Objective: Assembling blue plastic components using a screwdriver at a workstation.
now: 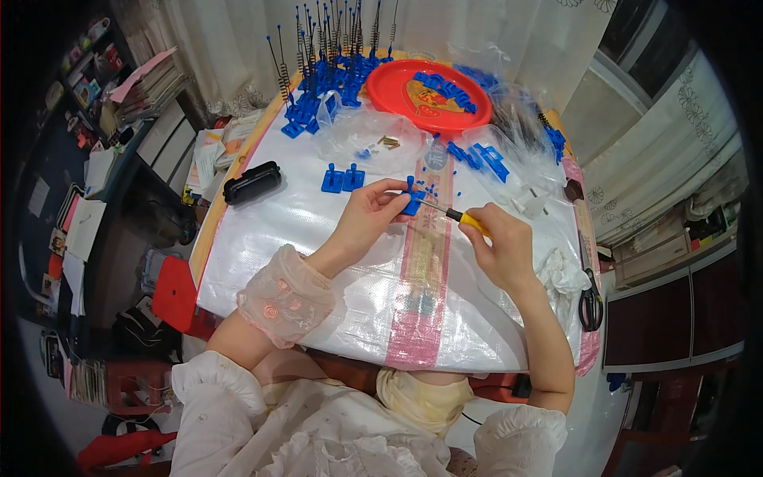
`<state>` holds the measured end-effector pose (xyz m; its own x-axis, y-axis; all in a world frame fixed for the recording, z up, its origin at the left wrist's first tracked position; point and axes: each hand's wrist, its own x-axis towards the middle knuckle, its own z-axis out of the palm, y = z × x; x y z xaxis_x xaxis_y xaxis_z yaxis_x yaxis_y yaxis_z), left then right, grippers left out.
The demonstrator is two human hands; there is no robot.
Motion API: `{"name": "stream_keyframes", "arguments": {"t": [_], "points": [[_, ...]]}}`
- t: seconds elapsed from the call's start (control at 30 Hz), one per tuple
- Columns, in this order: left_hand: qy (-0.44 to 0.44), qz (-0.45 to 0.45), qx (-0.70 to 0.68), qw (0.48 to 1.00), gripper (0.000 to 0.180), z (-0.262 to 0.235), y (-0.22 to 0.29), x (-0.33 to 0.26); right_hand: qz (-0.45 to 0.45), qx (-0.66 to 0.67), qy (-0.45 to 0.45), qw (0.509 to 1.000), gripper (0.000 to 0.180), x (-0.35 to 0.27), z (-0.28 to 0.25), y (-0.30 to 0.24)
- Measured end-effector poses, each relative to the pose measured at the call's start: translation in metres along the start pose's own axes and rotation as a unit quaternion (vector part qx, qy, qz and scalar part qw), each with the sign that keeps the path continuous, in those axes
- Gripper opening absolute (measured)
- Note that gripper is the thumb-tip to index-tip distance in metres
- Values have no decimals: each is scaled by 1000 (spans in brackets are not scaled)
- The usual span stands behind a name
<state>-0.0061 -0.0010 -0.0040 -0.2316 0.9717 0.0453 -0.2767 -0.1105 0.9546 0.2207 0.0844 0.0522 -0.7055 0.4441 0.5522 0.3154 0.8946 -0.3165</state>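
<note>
Between the fingers of my left hand (367,216) is a small blue plastic part (412,202), held up over the table. My right hand (502,242) grips a screwdriver (465,218) with a yellow and black handle; its shaft reaches left to the blue part, and the tip's exact contact is too small to make out. Two flat blue plastic pieces (343,179) lie side by side just beyond my left hand. Tiny blue bits (433,191) are scattered behind the held part. A few brass-coloured pieces (389,143) rest on a clear plastic bag (350,135).
At the back stand many blue bases with black springs (334,71). A red tray (381,99) holds more blue parts. A black case (253,184) lies at left, scissors (590,302) and crumpled white tissue (563,274) at right. White woven sheeting (318,254) covers the table.
</note>
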Motion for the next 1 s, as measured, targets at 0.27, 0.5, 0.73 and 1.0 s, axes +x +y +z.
{"name": "stream_keyframes", "arguments": {"t": [0.27, 0.5, 0.73, 1.0], "points": [[-24, 31, 27, 999, 22, 2, -2, -3, 366, 381, -196, 826, 29, 5, -9, 17], [-13, 42, 35, 998, 22, 1, -4, 0, 376, 455, -206, 780, 22, 7, -7, 17], [7, -18, -11, 1000, 24, -2, -5, 3, 55, 96, -31, 993, 26, 4, 1, 10], [15, -31, -39, 999, 25, -1, 0, 1, -101, -154, 37, 982, 19, 3, 4, 12]]}}
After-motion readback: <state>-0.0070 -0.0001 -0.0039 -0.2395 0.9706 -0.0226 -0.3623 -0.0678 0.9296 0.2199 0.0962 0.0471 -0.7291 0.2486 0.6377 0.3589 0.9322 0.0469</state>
